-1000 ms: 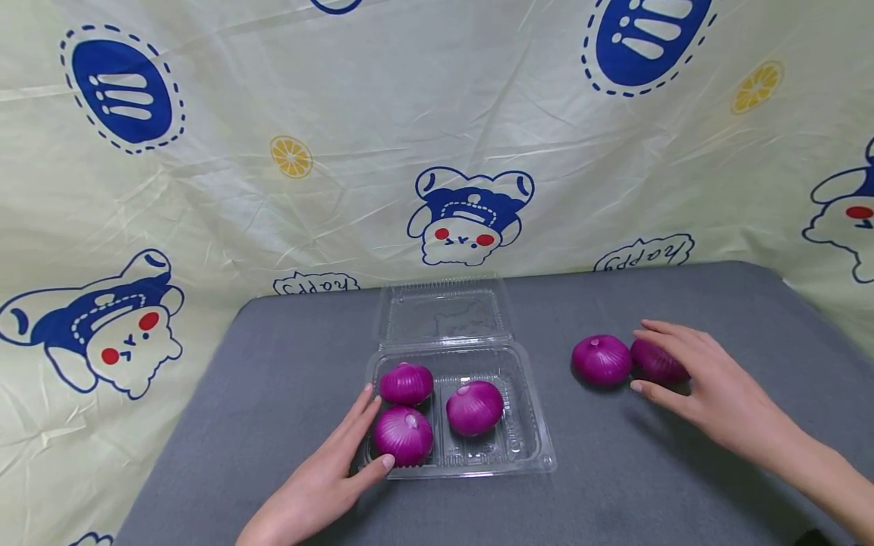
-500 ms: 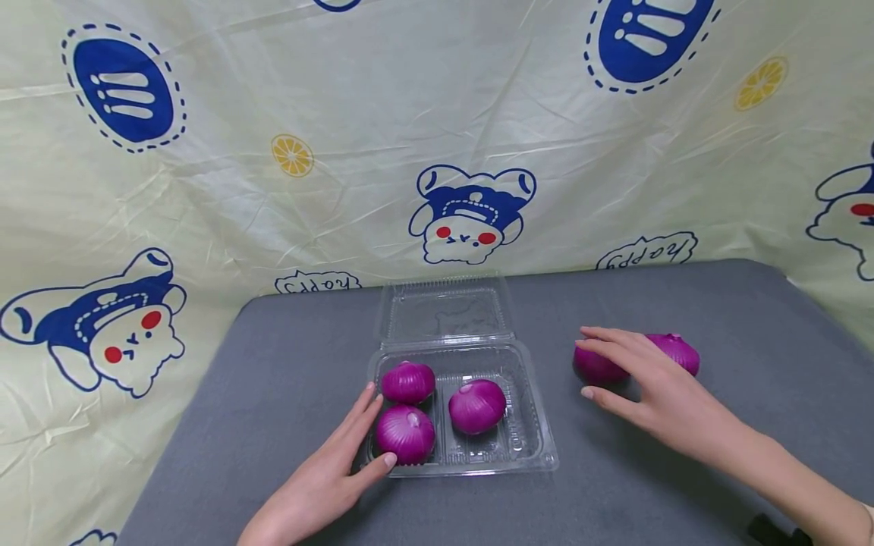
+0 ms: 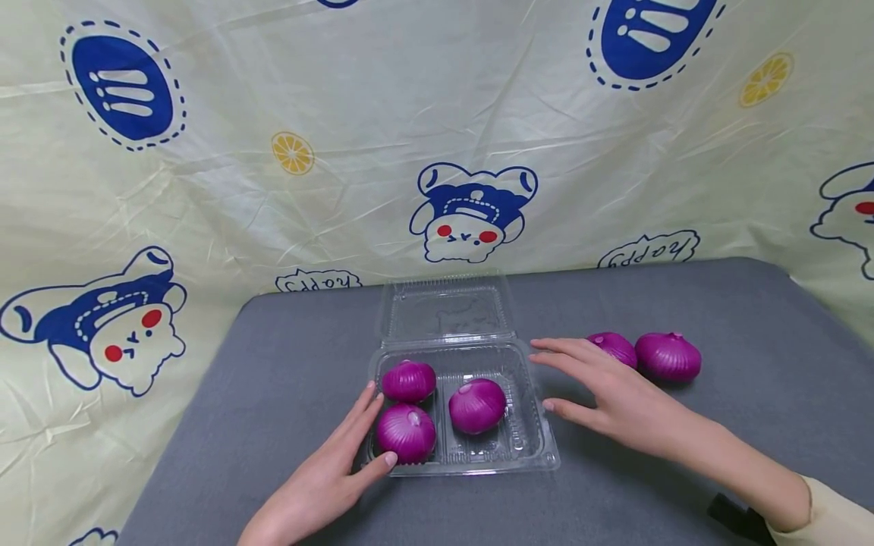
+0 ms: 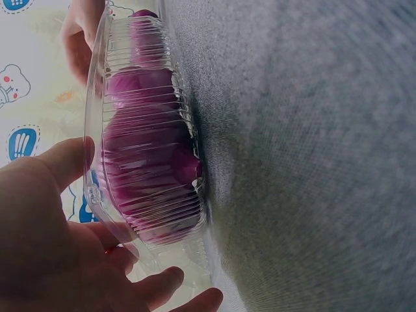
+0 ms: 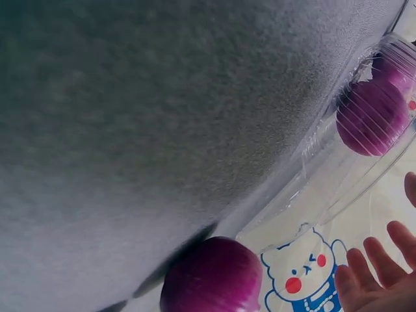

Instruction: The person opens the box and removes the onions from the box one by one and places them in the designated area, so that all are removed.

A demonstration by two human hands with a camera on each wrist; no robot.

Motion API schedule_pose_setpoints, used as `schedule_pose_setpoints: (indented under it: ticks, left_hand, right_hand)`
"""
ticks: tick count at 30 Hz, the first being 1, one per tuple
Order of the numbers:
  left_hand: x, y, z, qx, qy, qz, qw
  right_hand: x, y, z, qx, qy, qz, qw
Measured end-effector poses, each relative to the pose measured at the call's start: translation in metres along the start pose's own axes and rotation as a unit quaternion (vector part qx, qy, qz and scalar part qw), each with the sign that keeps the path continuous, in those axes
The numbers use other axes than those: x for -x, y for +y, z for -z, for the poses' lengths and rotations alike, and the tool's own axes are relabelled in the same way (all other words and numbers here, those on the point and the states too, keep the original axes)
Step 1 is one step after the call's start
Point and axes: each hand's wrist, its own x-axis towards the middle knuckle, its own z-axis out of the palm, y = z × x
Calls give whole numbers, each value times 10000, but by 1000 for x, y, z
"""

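A clear plastic clamshell container (image 3: 526, 440) stands on the grey table with its lid raised at the back. Two red onions, one in front (image 3: 406, 434) and one behind (image 3: 409, 381), lie in its left half. The right half holds a third onion (image 3: 477, 406). My left hand (image 3: 321, 474) rests against the container's left edge, thumb at the front corner and fingers extended. Close to the right rim hovers my right hand (image 3: 614, 394), fingers spread and holding nothing. Past it lie two more onions, one partly covered by the hand (image 3: 617, 348), the other in full view (image 3: 669, 357).
Behind the table (image 3: 300, 364) hangs a pale patterned cloth (image 3: 355, 205) reaching its back edge. The container's lid (image 3: 444, 311) leans toward that edge. A dark object (image 3: 737, 519) shows under the right forearm.
My right hand has moved left, from the far onion over the nearer one to beside the container's right rim. Both onions on the right remain on the table. The left hand keeps its place.
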Motion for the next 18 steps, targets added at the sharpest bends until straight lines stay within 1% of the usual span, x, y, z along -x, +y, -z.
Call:
schedule_pose_setpoints:
  ticks: [4,7,12,15,18]
  left_hand:
    - [-2,0,0,32,-52,52,10000]
    - [-2,0,-1,36,-70,85,9999]
    - [-2,1,-1,28,-66,88,9999]
    - [-1,1,0,61,-37,20,10000]
    - [0,2,1,119,2,-82,9999]
  right_hand:
    - [-6,-5,-3,-210,-256,-6,9994]
    - [-11,-9,-5,-291,-356,56,9989]
    - [-18,-14,-12,-343,-471,420,9974]
    - [-22,-17,-17,-385,-636,649,9951]
    - [-26,-19,-21,-455,-822,754,9927]
